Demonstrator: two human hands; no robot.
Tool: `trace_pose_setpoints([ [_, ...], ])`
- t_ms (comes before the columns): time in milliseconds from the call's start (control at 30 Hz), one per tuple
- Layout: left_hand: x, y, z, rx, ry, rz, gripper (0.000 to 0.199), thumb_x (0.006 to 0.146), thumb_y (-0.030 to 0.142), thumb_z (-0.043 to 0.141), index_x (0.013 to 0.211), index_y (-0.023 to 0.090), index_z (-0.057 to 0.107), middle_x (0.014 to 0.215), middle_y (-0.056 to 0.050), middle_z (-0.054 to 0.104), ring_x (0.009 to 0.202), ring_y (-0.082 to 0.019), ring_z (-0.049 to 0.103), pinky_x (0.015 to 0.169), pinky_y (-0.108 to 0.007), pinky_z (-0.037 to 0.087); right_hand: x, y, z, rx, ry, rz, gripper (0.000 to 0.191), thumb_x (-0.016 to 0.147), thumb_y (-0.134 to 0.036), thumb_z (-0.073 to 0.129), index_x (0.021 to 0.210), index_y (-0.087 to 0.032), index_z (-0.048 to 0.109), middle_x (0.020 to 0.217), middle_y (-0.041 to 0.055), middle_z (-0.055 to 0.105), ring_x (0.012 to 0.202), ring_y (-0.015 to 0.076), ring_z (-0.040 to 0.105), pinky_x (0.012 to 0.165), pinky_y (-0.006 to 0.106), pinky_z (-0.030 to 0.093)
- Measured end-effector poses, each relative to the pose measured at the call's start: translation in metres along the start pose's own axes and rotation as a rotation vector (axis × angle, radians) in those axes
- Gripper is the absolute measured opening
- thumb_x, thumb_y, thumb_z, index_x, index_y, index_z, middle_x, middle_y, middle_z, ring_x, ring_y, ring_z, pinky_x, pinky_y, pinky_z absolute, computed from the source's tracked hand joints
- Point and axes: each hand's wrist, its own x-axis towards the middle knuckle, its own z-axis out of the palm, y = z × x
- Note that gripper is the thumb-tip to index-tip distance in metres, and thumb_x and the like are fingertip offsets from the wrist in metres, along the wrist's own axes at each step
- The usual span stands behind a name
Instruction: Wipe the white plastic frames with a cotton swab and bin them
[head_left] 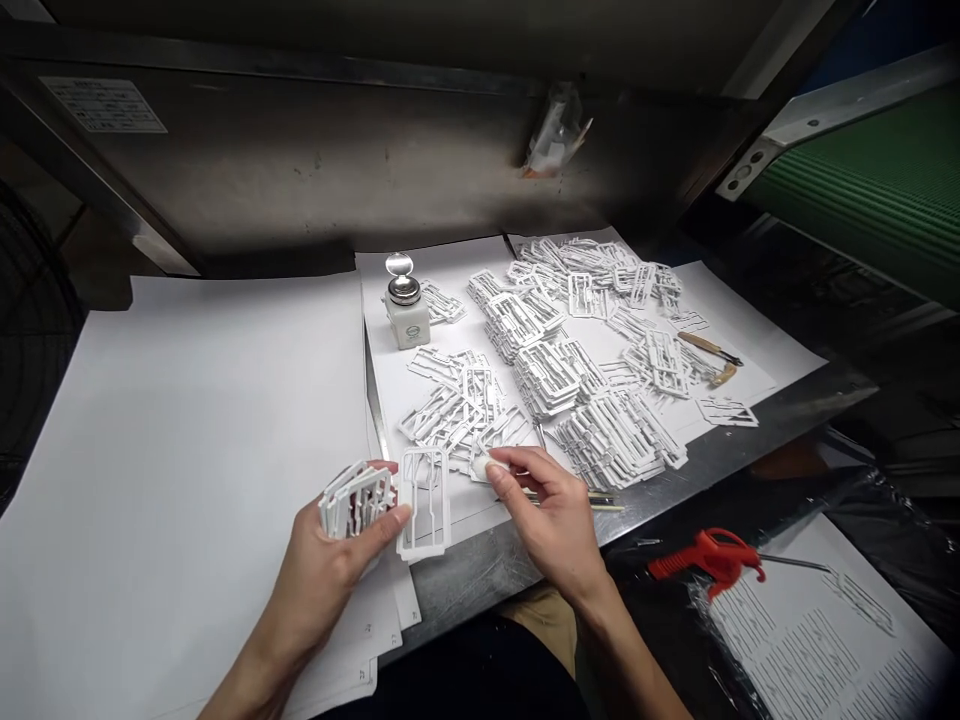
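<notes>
Two hands work at the bench edge. The left hand point(337, 550) clamps a fanned stack of white frames point(354, 497), thumb pressing one frame point(424, 500) upright beside it. Just right, the right hand point(551, 510) pinches a small white pad point(480, 467), with loose frames point(457, 410) piled beyond its fingertips.

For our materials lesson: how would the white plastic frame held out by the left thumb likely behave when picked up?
The white plastic frame is thin openwork, so probably very light. Its slim bars suggest slight flex and easy snapping. Flat, it should not roll; the left hand pinches it by one edge.
</notes>
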Motion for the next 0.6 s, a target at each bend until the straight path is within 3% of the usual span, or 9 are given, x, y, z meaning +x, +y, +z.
trace_pose_setpoints([
  [267,-0.019,-0.002,0.024,0.024,0.004,0.038,0.040,0.071,0.040,0.070,0.103,0.020,0.057,0.092,-0.002,0.064,0.086,-0.018,0.059,0.076,-0.023,0.048,0.001,-0.017,0.027,-0.132,-0.119,-0.405,0.022,0.085,-0.014,0.050,0.102,-0.008,0.062,0.092,0.0101,0.060,0.088,0.0153,0.055,0.078,0.027,0.049],
  [433,-0.019,-0.003,0.021,0.046,0.050,0.030,0.040,0.071,0.039,0.071,0.103,0.021,0.057,0.082,0.000,0.062,0.078,-0.015,0.057,0.073,-0.021,0.047,0.004,-0.013,0.014,-0.193,-0.090,-0.297,0.018,0.086,-0.017,0.050,0.101,-0.015,0.061,0.093,0.0065,0.061,0.086,0.0139,0.056,0.076,0.027,0.049],
  [600,-0.018,-0.006,0.020,-0.063,0.057,-0.044,0.045,0.068,0.038,0.073,0.106,0.020,0.058,0.087,-0.002,0.062,0.083,-0.018,0.058,0.074,-0.025,0.047,-0.001,-0.013,0.002,-0.181,-0.056,-0.215,0.017,0.086,-0.020,0.052,0.100,-0.018,0.061,0.092,0.0047,0.061,0.084,0.0136,0.056,0.075,0.027,0.048],
])
